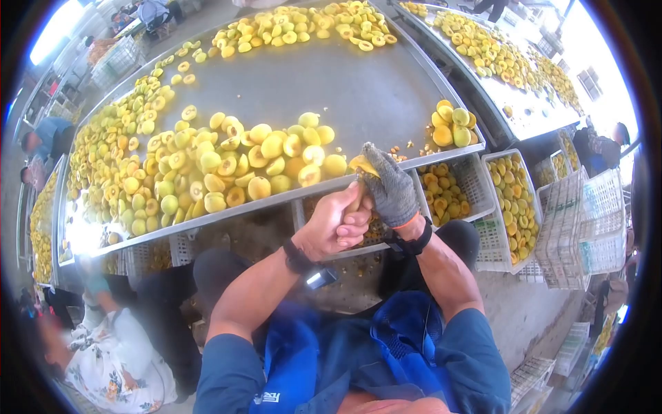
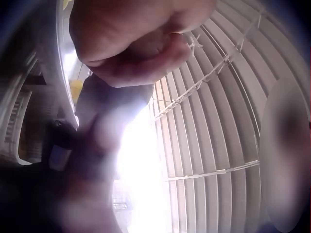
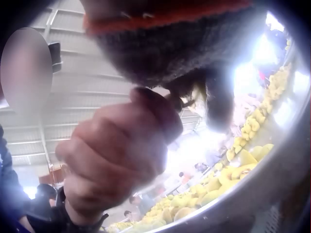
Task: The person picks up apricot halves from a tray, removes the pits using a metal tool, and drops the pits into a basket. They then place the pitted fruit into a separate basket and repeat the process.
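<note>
My bare left hand (image 1: 331,224) curls round a small hand tool (image 1: 356,198), mostly hidden in the fist. In the right wrist view, the tool's thin tip (image 3: 187,103) sticks out beside the thumb, towards the other hand. My right hand (image 1: 393,188) wears a grey glove with an orange cuff and pinches a piece of yellow stone fruit (image 1: 363,164). Both hands meet just over the near edge of the metal table (image 1: 276,83). Halved yellow stone fruits (image 1: 272,146) lie heaped to their left, with a smaller pile (image 1: 452,124) to the right.
Brown fruit stones (image 1: 396,150) are scattered by the table edge. A white crate of fruit (image 1: 447,190) sits under the right corner, with another fruit crate (image 1: 512,207) beside it. Stacked white crates (image 1: 583,224) stand farther right. A seated person (image 1: 121,359) is at lower left.
</note>
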Demonstrator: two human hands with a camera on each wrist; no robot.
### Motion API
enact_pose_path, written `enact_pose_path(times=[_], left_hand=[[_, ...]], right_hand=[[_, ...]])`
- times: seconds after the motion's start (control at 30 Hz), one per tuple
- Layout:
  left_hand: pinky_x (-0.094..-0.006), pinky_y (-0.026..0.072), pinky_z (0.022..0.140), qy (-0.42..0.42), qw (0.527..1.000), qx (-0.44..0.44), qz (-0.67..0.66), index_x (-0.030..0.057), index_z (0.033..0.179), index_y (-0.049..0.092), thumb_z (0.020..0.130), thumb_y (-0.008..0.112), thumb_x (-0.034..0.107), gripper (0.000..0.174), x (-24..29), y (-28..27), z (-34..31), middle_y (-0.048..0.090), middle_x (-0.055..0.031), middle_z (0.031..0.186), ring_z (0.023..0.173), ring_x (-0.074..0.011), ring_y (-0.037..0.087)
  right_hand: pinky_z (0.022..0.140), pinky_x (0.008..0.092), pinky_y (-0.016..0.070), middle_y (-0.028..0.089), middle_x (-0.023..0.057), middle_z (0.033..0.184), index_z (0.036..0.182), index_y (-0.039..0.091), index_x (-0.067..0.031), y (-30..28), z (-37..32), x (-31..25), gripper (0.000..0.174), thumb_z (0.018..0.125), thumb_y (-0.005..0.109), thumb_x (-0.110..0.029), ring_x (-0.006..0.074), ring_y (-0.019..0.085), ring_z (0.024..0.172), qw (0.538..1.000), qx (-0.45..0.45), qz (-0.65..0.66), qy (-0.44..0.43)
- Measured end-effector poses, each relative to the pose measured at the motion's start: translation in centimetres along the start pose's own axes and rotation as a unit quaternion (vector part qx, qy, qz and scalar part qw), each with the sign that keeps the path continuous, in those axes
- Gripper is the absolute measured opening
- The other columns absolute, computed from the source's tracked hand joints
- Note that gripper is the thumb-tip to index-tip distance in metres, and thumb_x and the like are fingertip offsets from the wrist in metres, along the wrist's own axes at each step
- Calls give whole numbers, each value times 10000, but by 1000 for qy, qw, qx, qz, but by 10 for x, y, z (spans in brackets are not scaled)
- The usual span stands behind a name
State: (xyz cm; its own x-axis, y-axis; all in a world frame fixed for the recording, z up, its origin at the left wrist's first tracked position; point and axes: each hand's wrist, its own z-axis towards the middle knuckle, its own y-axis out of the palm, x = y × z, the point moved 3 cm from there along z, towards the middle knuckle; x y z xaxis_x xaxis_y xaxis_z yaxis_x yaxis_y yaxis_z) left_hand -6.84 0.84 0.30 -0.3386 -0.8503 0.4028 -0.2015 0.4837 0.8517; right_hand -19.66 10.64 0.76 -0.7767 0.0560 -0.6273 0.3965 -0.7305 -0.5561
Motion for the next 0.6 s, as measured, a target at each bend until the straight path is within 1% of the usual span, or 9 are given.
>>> enact_pose_path(times=[0.1,0.2,0.3,0.4,0.5,0.6], left_hand=[[-208,285,354,1,1000,-7,1,92,966,567,1104,412,487,446,-1,-3,2,359,64,611,416,-36,312],[-210,285,342,-20,999,1,27,83,979,565,1109,394,491,462,-1,-6,0,366,65,619,413,-34,311],[-206,285,334,-33,997,-62,-45,75,994,565,1110,386,498,473,-4,-8,3,357,65,618,413,-33,309],[-205,290,346,-40,991,-96,-78,74,1008,530,1116,375,477,445,-3,-8,4,348,61,632,418,-26,308],[-209,279,344,-36,998,-40,-20,71,1005,527,1113,385,473,440,0,-8,3,354,58,633,421,-31,312],[-211,279,343,-32,999,18,34,102,886,517,1108,384,503,477,-1,-5,3,346,60,610,410,-40,309]], right_hand=[[1010,400,516,671,202,1296,1424,571,-23,0,-1,0,501,942,687,-99,356,662,1174,1000,3,0,6],[1009,392,513,672,197,1296,1427,569,-21,-7,2,1,504,942,687,-86,350,662,1173,990,-57,104,74],[1002,385,515,674,197,1287,1427,569,-19,-14,8,-4,506,939,691,-73,337,666,1164,981,-85,138,105],[987,379,524,683,202,1266,1425,571,-18,-8,1,0,497,944,690,-69,327,676,1149,994,-32,89,49],[972,373,530,700,198,1231,1424,573,-20,-7,1,0,484,957,683,-81,319,688,1128,997,-22,58,36],[955,365,537,717,186,1203,1425,575,-24,-11,3,-1,478,963,681,-87,298,700,1096,992,-48,91,73]])
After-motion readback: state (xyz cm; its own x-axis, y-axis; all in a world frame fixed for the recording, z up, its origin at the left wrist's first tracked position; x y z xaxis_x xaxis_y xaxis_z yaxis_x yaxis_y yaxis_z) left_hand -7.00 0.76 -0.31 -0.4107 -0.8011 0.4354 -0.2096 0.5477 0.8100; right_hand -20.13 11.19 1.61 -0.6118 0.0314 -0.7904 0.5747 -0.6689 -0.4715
